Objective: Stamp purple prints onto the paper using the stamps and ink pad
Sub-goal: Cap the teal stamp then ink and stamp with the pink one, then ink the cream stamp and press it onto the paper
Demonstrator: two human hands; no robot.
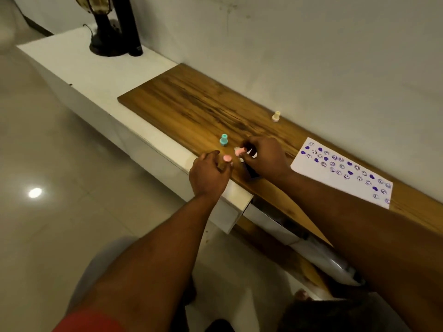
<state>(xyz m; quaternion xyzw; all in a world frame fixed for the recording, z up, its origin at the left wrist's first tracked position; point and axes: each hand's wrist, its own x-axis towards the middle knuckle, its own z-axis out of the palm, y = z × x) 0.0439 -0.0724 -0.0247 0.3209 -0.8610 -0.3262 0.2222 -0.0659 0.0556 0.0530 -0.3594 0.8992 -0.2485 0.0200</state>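
On the wooden board [191, 101], a white paper [311, 161] at the right carries several purple smiley and heart prints. My left hand [208, 176] pinches a pink stamp [227, 158] at the board's front edge. Just to its right, my right hand [266, 156] grips a second small pink piece [239, 152] between its fingertips. A dark ink pad [251, 173] lies under my right hand, mostly hidden. A teal stamp [223, 140] stands upright just beyond my left hand. A cream stamp [276, 116] stands farther back near the wall.
The board rests on a white cabinet [96, 75] against the wall. A dark lamp base [105, 44] and a black post [130, 27] stand at the cabinet's far left end. A tiled floor [48, 164] lies to the left. An open drawer [275, 224] shows below the board.
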